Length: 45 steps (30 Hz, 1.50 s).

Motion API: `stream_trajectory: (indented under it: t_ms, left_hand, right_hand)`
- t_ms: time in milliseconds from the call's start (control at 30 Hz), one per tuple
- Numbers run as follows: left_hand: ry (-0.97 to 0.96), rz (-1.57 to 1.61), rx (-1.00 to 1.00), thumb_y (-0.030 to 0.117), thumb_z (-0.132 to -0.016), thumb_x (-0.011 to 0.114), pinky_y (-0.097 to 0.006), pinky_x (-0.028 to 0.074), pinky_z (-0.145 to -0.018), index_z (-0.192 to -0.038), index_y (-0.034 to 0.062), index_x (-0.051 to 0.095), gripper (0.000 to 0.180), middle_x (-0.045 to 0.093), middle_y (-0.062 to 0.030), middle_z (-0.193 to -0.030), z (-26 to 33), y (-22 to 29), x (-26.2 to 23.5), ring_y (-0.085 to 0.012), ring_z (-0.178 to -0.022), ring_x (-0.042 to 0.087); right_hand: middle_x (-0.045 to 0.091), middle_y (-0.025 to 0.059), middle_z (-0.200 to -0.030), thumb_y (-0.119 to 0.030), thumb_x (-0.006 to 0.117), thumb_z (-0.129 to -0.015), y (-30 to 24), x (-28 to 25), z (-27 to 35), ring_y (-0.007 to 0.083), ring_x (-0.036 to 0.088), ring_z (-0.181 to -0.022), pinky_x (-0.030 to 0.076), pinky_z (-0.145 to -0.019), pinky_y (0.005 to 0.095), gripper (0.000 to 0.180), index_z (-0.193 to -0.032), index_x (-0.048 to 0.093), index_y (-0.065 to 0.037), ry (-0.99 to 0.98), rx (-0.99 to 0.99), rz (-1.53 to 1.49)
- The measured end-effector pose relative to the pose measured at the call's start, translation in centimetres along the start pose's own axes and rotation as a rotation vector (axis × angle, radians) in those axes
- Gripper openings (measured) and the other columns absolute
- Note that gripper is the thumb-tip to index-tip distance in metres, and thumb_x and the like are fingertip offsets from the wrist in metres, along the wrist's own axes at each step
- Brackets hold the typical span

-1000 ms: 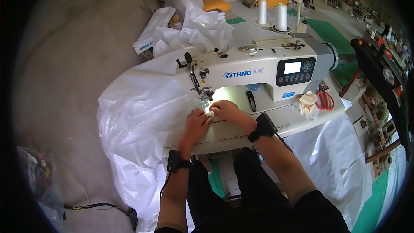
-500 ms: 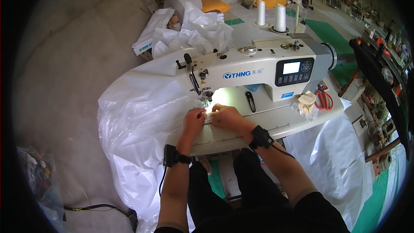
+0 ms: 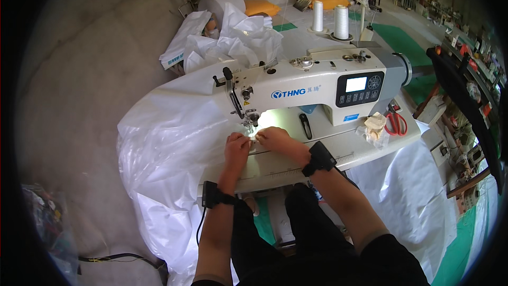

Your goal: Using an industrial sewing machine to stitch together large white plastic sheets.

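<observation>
Nearest, black wrist units [image 3: 319,159] are strapped to both forearms, below the grip. Beyond them, the left hand [image 3: 236,148] and right hand [image 3: 276,139] face each other on the machine bed, fingers curled inward with a narrow gap between. Compared with a second ago, the left fingertips have drawn back from the right ones; the right hand has shifted only slightly. That suggests fine handling at the needle rather than a long feed. A small pale piece [image 3: 253,138] lies between the fingertips, just before the presser foot [image 3: 251,126]. Glare and curled fingers hide the contact, so I cannot tell whether either hand is pinching it.

White plastic sheeting [image 3: 164,127] spreads left of the grip and hangs over the bed's edge. Right of the grip lies a black handheld tool [image 3: 305,126], with red-handled scissors [image 3: 396,124] farther right. The lockstitch sewing machine's arm [image 3: 307,82] stands just beyond, and white thread cones [image 3: 342,23] farthest, to the right.
</observation>
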<state>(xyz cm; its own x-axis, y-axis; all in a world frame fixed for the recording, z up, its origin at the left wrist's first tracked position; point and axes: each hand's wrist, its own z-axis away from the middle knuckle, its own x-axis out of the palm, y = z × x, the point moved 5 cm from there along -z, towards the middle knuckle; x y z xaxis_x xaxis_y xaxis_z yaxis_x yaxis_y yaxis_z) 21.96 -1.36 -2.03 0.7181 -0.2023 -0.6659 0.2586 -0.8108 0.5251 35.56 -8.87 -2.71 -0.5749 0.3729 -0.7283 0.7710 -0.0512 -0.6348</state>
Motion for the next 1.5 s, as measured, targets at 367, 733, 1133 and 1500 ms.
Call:
stream_trajectory:
  t_ms: [367, 733, 1133, 1500]
  left_hand:
    - [-0.162, -0.077, -0.107, 0.021, -0.079, 0.065, -0.036, 0.046, -0.075, -0.082, 0.0045, 0.07, 0.018, 0.062, -0.011, -0.083, -2.4, -1.5, 0.9, -0.0281, -0.087, 0.057]
    - [-0.158, 0.07, -0.08, 0.02, -0.078, 0.066, -0.034, 0.046, -0.075, -0.083, 0.0064, 0.07, 0.015, 0.064, -0.0086, -0.08, -1.6, -1.9, 0.3, -0.0245, -0.081, 0.057]
    - [-0.194, -0.516, -0.163, 0.026, -0.077, 0.066, -0.039, 0.039, -0.078, -0.078, 0.0086, 0.063, 0.018, 0.063, -0.008, -0.082, -0.9, -0.7, -0.7, -0.0267, -0.085, 0.056]
    - [-0.042, -0.261, 0.224, 0.001, -0.074, 0.054, -0.039, 0.045, -0.08, -0.096, 0.0047, 0.063, 0.024, 0.057, -0.0086, -0.094, 0.7, 3.3, -0.1, -0.0294, -0.09, 0.054]
  right_hand:
    - [0.067, 0.0095, -0.08, -0.025, 0.058, -0.082, -0.3, 0.4, -0.1, 0.0283, 0.064, -0.077, 0.049, -0.067, 0.039, 0.019, -0.09, 0.066, -0.01, 0.071, 0.106, 0.11]
    - [0.066, 0.0026, -0.074, -0.036, 0.064, -0.079, 0.2, -0.1, -0.1, 0.0163, 0.062, -0.067, 0.048, -0.062, 0.031, 0.03, -0.104, 0.069, -0.018, -0.074, 0.164, -0.094]
    - [0.068, 0.0139, -0.078, -0.027, 0.058, -0.079, -0.8, 0.3, -1.5, 0.029, 0.066, -0.076, 0.05, -0.068, 0.0388, 0.026, -0.079, 0.067, -0.003, 0.023, 0.355, 0.154]
    - [0.067, 0.0089, -0.069, -0.019, 0.058, -0.08, 2.0, 0.9, -2.2, 0.0207, 0.067, -0.067, 0.05, -0.065, 0.0335, 0.018, -0.085, 0.068, -0.005, -0.223, 0.522, -0.203]
